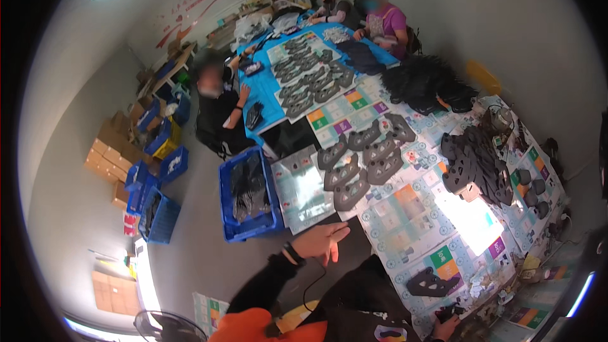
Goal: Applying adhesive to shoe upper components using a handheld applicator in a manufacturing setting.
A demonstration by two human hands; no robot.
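On the floor at the far left stand stacked cardboard boxes (104,158) and several blue crates (158,215). Nearer the table, a larger blue crate (248,195) sits on the floor against the table's left edge, holding dark moulded pieces.

The person's left hand (324,240) hangs in the air just off the table's near-left edge, its grip spread, fingers loosely extended and holding nothing. A dark band (292,253) sits on the wrist.

On the table (405,215), covered in printed sheets, grey moulded parts (361,161) lie in rows near the middle, with one single dark part (430,282) close to the near edge. Further right a heap of similar black parts (475,164) is piled up, and small round dark pieces (535,193) sit by the right edge.

The right hand (446,326) is low at the near edge, its grip pressed around a small dark object (451,310); what that object is cannot be made out.

Judging by the layout, a good many parts are already laid out in rows, while the heap at the right and the crate's contents look yet unhandled.

At the far end of the table, three other people (218,107) sit working over more rows of parts.
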